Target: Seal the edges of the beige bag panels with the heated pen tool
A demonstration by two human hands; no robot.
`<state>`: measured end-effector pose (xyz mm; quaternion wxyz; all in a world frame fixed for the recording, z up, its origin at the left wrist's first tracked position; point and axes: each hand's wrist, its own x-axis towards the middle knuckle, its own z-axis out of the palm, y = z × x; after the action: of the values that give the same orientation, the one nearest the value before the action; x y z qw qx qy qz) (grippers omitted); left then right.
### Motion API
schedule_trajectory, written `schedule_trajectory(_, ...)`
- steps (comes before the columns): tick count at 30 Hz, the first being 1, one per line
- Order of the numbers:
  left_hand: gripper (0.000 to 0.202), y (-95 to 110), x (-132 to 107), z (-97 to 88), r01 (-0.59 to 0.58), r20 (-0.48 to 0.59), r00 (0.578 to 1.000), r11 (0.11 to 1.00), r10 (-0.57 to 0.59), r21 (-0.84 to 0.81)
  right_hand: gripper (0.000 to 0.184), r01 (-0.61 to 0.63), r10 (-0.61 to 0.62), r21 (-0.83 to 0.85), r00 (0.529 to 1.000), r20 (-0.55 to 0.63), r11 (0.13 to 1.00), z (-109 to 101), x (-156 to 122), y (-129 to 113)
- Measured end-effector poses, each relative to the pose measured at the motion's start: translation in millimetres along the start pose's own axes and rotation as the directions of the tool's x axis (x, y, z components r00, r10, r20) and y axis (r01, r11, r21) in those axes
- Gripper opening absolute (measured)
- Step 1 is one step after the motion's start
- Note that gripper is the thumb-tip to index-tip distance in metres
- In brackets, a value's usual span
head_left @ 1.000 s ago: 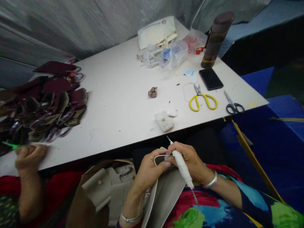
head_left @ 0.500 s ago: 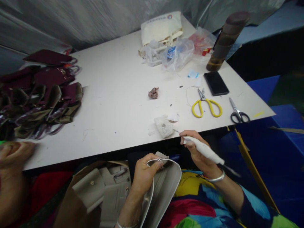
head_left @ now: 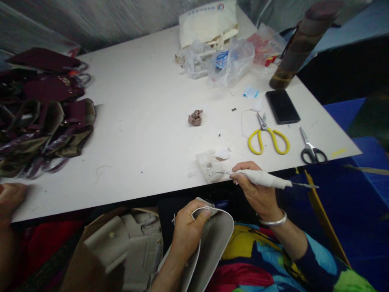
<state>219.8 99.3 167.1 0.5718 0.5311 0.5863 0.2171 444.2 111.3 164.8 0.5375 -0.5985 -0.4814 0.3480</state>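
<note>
Moving off the beige flap [head_left: 212, 243] clenched in the left hand [head_left: 188, 231], the right hand [head_left: 255, 192] is gripping the awl [head_left: 264, 179] and poking a white lump [head_left: 208, 164]; pushing risks knocking it off the counter [head_left: 146, 121] edge.

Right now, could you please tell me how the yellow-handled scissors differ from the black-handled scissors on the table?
The yellow-handled scissors have large loops and look bigger; the black-handled scissors are smaller, with small loops. The yellow pair lies just left of the phone; the black pair lies nearer the right edge of the table. Both lie flat, blades shut.
</note>
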Motion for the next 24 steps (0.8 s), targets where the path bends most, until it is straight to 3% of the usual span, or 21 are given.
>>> schedule_trajectory(12,0.012,-2,6,-2.1,0.022,0.019,1.000,1.000,-0.021,-0.014,0.027,0.094,-0.086,-0.100,0.993,0.084,0.991,6,4,-2)
schedule_trajectory(20,0.012,0,4,-1.7,0.042,0.014,0.999,0.999,-0.042,0.004,0.023,0.271,-0.241,-0.235,0.959,0.151,0.933,10,13,-8)
schedule_trajectory(24,0.013,0,2,-1.5,0.047,0.005,0.999,0.999,-0.047,-0.008,0.019,0.231,-0.219,-0.173,0.972,0.086,0.958,8,8,-12)
